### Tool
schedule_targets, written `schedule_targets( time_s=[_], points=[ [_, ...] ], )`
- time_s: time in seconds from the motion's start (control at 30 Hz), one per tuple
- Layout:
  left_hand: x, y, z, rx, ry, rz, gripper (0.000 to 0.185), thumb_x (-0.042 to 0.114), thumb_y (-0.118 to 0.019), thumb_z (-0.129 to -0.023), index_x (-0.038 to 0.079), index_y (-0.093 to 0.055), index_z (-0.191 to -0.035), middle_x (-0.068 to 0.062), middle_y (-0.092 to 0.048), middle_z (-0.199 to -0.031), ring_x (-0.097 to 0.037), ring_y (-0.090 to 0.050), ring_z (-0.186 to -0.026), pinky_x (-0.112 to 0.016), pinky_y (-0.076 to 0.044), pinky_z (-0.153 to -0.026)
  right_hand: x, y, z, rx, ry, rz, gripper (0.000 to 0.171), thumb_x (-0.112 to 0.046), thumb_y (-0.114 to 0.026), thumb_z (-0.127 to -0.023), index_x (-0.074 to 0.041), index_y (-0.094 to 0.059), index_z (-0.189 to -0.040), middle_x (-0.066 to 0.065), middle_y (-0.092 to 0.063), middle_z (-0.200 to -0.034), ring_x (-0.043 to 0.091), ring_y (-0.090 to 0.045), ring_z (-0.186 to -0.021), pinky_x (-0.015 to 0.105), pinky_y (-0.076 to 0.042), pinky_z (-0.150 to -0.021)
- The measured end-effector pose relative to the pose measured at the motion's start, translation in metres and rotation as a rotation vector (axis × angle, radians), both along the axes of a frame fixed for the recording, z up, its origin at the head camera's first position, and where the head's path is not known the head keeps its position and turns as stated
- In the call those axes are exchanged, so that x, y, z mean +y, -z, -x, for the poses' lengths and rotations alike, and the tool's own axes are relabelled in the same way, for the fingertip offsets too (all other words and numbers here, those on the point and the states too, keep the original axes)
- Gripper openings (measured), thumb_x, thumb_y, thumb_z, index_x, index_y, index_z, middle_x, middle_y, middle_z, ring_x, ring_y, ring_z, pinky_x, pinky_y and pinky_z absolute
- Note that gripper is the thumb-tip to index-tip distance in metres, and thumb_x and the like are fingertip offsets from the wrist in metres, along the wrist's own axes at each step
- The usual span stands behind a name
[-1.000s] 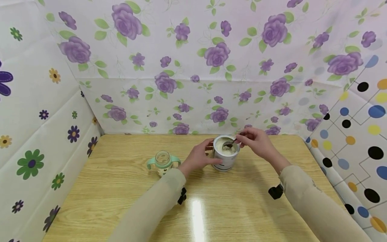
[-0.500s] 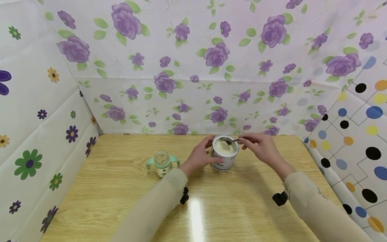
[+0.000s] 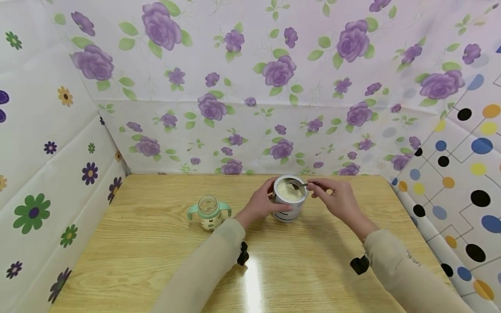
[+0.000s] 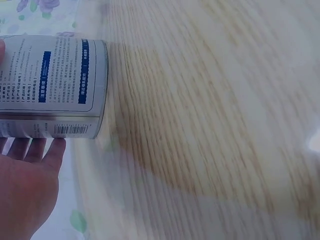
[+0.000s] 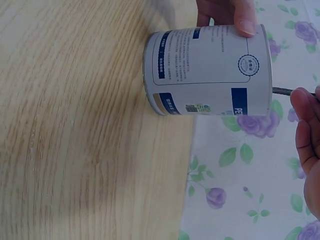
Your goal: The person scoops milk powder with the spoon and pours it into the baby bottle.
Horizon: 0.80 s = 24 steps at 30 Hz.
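Note:
An opened milk powder can [image 3: 287, 210] stands upright near the back of the table, pale powder [image 3: 287, 191] showing inside its rim. My left hand [image 3: 260, 204] grips the can from the left, thumb across the front and fingers round the far side; in the left wrist view the fingers of that hand [image 4: 30, 185] lie along the can's printed wall [image 4: 65, 75]. My right hand [image 3: 338, 198] pinches a dark metal spoon [image 3: 301, 184] by its handle, the bowl down inside the can. In the right wrist view only a short piece of the handle [image 5: 282, 91] shows between can and fingertips.
Left of the can stands a baby bottle [image 3: 209, 213] with a mint-green collar and two handles, partly behind the left sleeve [image 3: 211, 256]. A flower-patterned cloth [image 3: 250, 130] hangs along the table's back edge, with patterned cloths on both sides.
The spoon has shifted about inside the can, its handle tipping flatter and the right hand moving slightly lower. The left hand keeps its grip on the can.

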<state>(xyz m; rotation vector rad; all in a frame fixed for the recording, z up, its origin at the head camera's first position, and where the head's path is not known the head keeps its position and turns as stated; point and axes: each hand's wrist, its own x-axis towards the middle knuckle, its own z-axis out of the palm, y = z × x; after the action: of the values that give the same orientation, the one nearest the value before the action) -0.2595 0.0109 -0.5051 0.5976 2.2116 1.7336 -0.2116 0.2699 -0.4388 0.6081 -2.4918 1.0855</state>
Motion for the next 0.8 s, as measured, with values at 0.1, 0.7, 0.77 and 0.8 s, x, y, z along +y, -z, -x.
schedule_targets(
  time_s=[0.1, 0.7, 0.77, 0.8],
  points=[
    [0.000, 0.001, -0.001, -0.003, -0.002, -0.012, 0.094, 0.025, -0.094, -0.086, 0.030, -0.041, -0.163, 0.004, -0.054, -0.154, -0.023, -0.053, -0.142, -0.050, -0.046, -0.117, -0.002, 0.003, 0.001, 0.031, -0.004, 0.003, 0.020, -0.010, -0.072, -0.104, -0.006, -0.081, -0.121, 0.005, -0.082, -0.094, 0.017, -0.076, -0.074, 0.022, -0.049, -0.049],
    [0.000, 0.005, 0.000, -0.002, -0.004, -0.028, 0.093, 0.025, -0.093, -0.087, 0.030, -0.041, -0.164, 0.006, -0.053, -0.156, -0.022, -0.050, -0.146, -0.049, -0.046, -0.118, -0.015, -0.005, 0.016, -0.353, -0.123, 0.095, 0.028, -0.027, -0.064, -0.110, -0.007, -0.080, -0.120, 0.004, -0.081, -0.102, 0.019, -0.075, -0.083, 0.032, -0.061, -0.075],
    [0.000, 0.005, 0.000, -0.003, -0.003, -0.028, 0.093, 0.025, -0.093, -0.087, 0.031, -0.041, -0.164, 0.007, -0.053, -0.156, -0.021, -0.050, -0.146, -0.049, -0.046, -0.118, -0.015, -0.006, 0.017, -0.401, -0.128, 0.122, 0.031, -0.029, -0.064, -0.110, -0.005, -0.079, -0.122, 0.007, -0.081, -0.103, 0.021, -0.075, -0.084, 0.030, -0.059, -0.076],
    [0.000, 0.005, 0.000, -0.004, -0.003, -0.029, 0.094, 0.025, -0.093, -0.087, 0.031, -0.041, -0.164, 0.006, -0.053, -0.156, -0.021, -0.050, -0.146, -0.049, -0.046, -0.118, -0.015, -0.007, 0.018, -0.424, -0.130, 0.140, 0.032, -0.030, -0.064, -0.110, -0.004, -0.078, -0.123, 0.010, -0.081, -0.104, 0.021, -0.075, -0.085, 0.029, -0.059, -0.077]
  ],
)
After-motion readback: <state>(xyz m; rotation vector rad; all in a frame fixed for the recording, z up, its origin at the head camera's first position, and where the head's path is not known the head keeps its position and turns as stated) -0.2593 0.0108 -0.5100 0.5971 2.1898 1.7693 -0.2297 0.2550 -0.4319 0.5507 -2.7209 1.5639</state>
